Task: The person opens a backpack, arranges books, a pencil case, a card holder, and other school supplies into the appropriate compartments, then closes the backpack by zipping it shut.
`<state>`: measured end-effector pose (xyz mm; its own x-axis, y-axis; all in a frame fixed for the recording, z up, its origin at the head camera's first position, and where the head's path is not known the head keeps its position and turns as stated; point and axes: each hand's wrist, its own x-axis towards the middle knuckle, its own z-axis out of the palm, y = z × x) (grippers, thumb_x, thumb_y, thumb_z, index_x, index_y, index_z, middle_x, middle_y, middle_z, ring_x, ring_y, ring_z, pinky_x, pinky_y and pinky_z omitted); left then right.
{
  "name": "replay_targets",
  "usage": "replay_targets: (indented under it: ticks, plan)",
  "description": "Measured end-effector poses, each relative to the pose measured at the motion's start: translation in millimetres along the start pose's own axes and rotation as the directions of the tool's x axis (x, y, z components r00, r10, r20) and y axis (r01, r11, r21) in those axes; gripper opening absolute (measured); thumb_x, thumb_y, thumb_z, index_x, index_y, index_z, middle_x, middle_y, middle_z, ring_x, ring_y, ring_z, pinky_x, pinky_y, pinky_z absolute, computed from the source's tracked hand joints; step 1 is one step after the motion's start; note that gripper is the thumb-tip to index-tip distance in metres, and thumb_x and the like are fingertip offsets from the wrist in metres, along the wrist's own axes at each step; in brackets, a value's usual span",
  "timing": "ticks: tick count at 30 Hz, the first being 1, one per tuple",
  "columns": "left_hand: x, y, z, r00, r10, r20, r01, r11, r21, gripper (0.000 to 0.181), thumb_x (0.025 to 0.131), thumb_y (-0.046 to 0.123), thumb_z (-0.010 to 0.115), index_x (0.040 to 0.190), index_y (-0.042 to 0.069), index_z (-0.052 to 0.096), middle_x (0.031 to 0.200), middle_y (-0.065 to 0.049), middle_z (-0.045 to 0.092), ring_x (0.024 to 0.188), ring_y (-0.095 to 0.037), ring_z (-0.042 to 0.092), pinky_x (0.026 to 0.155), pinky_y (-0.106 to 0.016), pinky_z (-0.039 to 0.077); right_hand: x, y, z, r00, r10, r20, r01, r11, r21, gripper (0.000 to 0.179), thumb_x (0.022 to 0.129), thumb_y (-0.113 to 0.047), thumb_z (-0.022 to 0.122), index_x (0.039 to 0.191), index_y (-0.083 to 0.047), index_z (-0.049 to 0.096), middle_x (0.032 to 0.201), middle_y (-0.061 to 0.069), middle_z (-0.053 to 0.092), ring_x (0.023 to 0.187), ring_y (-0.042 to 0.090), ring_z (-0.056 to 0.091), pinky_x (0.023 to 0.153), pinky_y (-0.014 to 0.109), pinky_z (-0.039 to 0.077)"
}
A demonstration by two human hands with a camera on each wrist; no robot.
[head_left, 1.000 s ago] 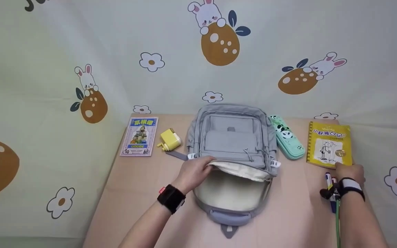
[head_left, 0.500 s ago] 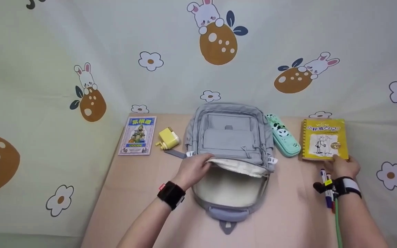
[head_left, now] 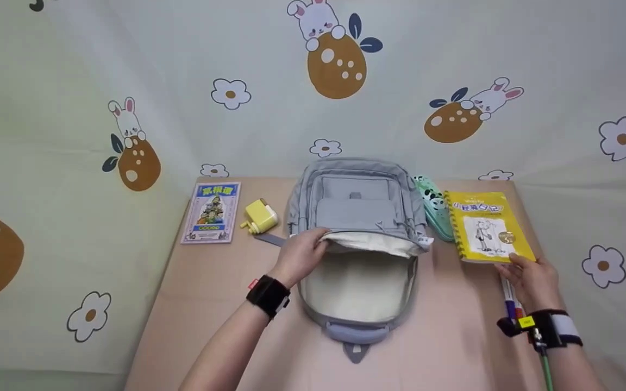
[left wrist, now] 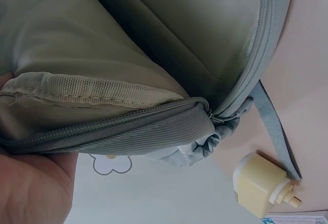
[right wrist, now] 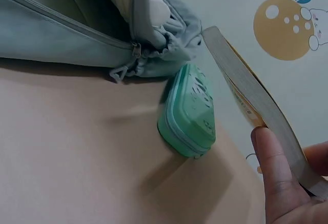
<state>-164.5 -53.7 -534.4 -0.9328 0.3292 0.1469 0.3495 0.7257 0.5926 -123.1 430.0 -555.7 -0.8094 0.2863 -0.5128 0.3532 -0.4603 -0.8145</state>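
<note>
Head view: a grey backpack lies at the middle of the table, its main compartment gaping toward the person, handle end nearest.
Left hand: pinches the edge of the front flap, holding it raised so the pale lining shows; the left wrist view shows the zip running along that edge.
Right hand: grips the lower right corner of the yellow book, thumb on the front cover, fingers beneath.
Yellow book: to the right of the backpack, spiral-patterned spine toward it, lifted off the table and tilted; the right wrist view catches its page edges.
Green pencil case: against the backpack's right side, panda print up, partly covered by the book in the head view.
Marker pens: under the right hand and wrist, partly hidden.
Yellow crank device: left of the backpack, near a grey strap.
Pink-bordered book: flat at the table's far left corner.
Backdrop: pale cloth printed with rabbits and flowers.
</note>
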Motion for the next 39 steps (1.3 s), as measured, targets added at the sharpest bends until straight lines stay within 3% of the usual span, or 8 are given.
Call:
replay_targets:
  ticks: [4, 9, 12, 18, 21, 25, 34, 39]
  plan:
    - [4.1, 3.0, -2.3, 1.0, -0.02, -0.008, 0.019, 0.999, -0.039, 0.021, 0.102, 0.015, 0.061, 0.12, 0.012, 0.071, 0.111, -0.002, 0.074, 0.094, -0.017, 0.069, 0.083, -0.04, 0.055, -15.5, 8, -15, 1.0, 0.014, 0.015, -0.012, 0.997, -0.074, 0.085, 0.102, -0.013, 0.064, 0.164, -0.01, 0.006, 0.105, 0.0, 0.067, 0.098, 0.019, 0.073, 0.091, 0.036, 0.056]
    - [7.8, 5.3, -6.2, 0.999, -0.023, -0.022, 0.021, 0.998, -0.064, 0.02, 0.101, 0.013, 0.061, 0.118, 0.012, 0.072, 0.111, -0.003, 0.074, 0.095, -0.017, 0.069, 0.084, -0.04, 0.055, -27.4, 11, -44, 0.997, 0.072, 0.008, -0.069, 0.984, -0.163, 0.048, 0.101, -0.012, 0.064, 0.141, -0.016, 0.038, 0.093, -0.002, 0.071, 0.091, 0.02, 0.074, 0.084, 0.036, 0.059]
    - [9.0, 5.8, -7.7, 0.999, -0.017, -0.029, 0.015, 0.997, -0.071, 0.021, 0.101, 0.012, 0.061, 0.119, 0.01, 0.071, 0.113, -0.005, 0.074, 0.099, -0.019, 0.07, 0.087, -0.04, 0.055, -32.6, 13, -60, 0.99, 0.123, 0.068, -0.105, 0.97, -0.22, 0.037, 0.102, -0.01, 0.061, 0.132, -0.014, 0.039, 0.095, 0.001, 0.073, 0.092, 0.022, 0.074, 0.083, 0.037, 0.06]
    - [9.4, 6.0, -8.1, 0.999, -0.004, -0.035, 0.001, 0.997, -0.076, 0.021, 0.101, 0.011, 0.062, 0.119, 0.009, 0.071, 0.115, -0.006, 0.074, 0.103, -0.021, 0.069, 0.089, -0.041, 0.055, -41.2, 22, -68, 0.931, 0.222, 0.291, -0.143, 0.953, -0.268, 0.026, 0.104, -0.007, 0.053, 0.129, -0.01, 0.049, 0.107, 0.01, 0.075, 0.099, 0.029, 0.074, 0.083, 0.037, 0.06]
    - [9.3, 7.2, -8.3, 0.999, 0.0, -0.032, -0.002, 0.997, -0.076, 0.021, 0.101, 0.012, 0.062, 0.119, 0.009, 0.071, 0.115, -0.006, 0.073, 0.103, -0.021, 0.069, 0.089, -0.041, 0.055, -44.0, 31, -56, 0.869, 0.263, 0.419, -0.175, 0.956, -0.237, 0.02, 0.104, -0.003, 0.051, 0.121, -0.011, 0.059, 0.114, 0.017, 0.073, 0.103, 0.033, 0.073, 0.086, 0.04, 0.058]
    - [9.0, 8.9, -9.0, 1.0, -0.002, -0.026, 0.0, 0.997, -0.078, 0.022, 0.101, 0.012, 0.062, 0.12, 0.009, 0.071, 0.116, -0.006, 0.073, 0.105, -0.021, 0.069, 0.091, -0.041, 0.054, -46.7, 48, -23, 0.822, 0.29, 0.491, -0.191, 0.951, -0.241, 0.026, 0.103, -0.002, 0.053, 0.129, -0.004, 0.05, 0.12, 0.023, 0.069, 0.11, 0.037, 0.069, 0.091, 0.044, 0.055]
    - [9.7, 10.5, -9.5, 1.0, 0.003, -0.023, -0.004, 0.999, -0.048, 0.022, 0.101, 0.013, 0.061, 0.12, 0.011, 0.072, 0.117, -0.005, 0.074, 0.105, -0.022, 0.07, 0.091, -0.04, 0.054, -46.7, 80, 61, 0.804, 0.298, 0.515, -0.178, 0.946, -0.27, 0.058, 0.102, -0.002, 0.058, 0.147, 0.011, 0.024, 0.125, 0.025, 0.065, 0.112, 0.039, 0.068, 0.094, 0.047, 0.054]
    - [8.8, 10.3, -10.1, 1.0, 0.003, -0.016, -0.003, 0.999, -0.053, 0.022, 0.101, 0.013, 0.061, 0.12, 0.011, 0.072, 0.116, -0.005, 0.074, 0.104, -0.021, 0.07, 0.09, -0.04, 0.054, -40.6, 96, 95, 0.83, 0.236, 0.505, -0.154, 0.968, -0.2, 0.064, 0.104, -0.001, 0.053, 0.154, 0.012, 0.016, 0.124, 0.025, 0.065, 0.109, 0.036, 0.07, 0.094, 0.044, 0.054]
